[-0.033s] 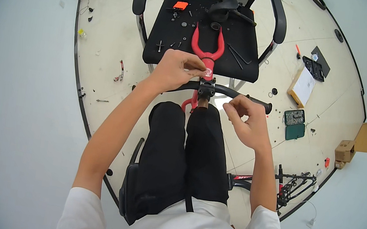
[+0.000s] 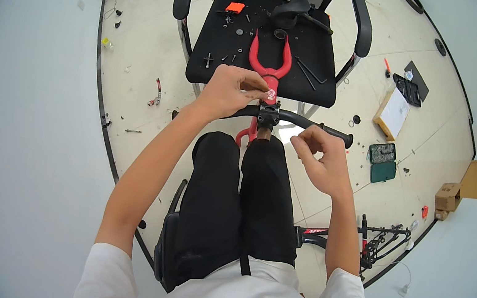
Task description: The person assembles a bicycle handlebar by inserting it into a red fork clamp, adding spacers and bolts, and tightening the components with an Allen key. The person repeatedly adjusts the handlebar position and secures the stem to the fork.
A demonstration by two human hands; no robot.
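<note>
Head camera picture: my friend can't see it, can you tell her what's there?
A seated person's left hand touches the top of a red bicycle fork by black handlebars, while the right hand hovers close. Ahead stands a black chair scattered with small parts.

A fork (image 2: 269, 60) lies on the chair seat (image 2: 204, 50) ahead of my knees, a saddle (image 2: 295, 5) near its back edge, the handlebar (image 2: 305, 122) crossing before its front edge.

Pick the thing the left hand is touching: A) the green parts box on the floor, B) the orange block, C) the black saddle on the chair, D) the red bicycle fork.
D: the left hand rests its fingertips on the red bicycle fork just above the black handlebar.
</note>
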